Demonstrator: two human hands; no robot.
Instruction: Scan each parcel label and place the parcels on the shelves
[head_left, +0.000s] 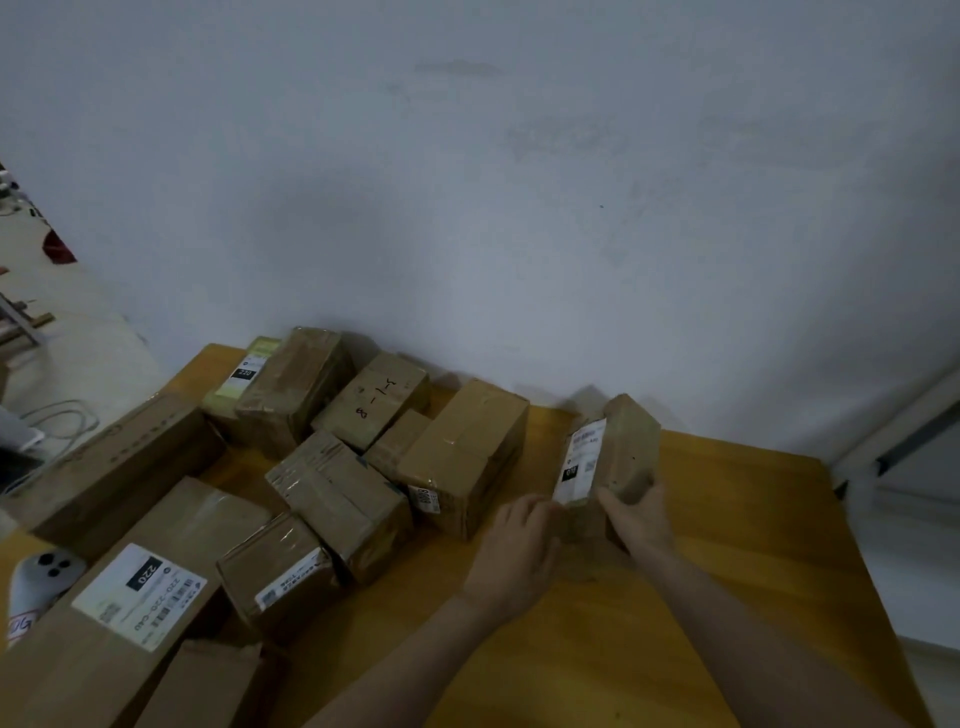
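Note:
A small brown cardboard parcel stands tilted on end above the wooden table, its white label facing left. My right hand grips its lower right side, fingers curled round the bottom edge. My left hand holds its lower left corner just under the label. Several other brown parcels lie in a pile to the left, among them a taped box and a long flat box with a white "220" label.
A white phone lies camera side up at the table's left edge. A grey wall rises directly behind the table. Cables and clutter sit on the floor at far left. A pale frame stands at the right.

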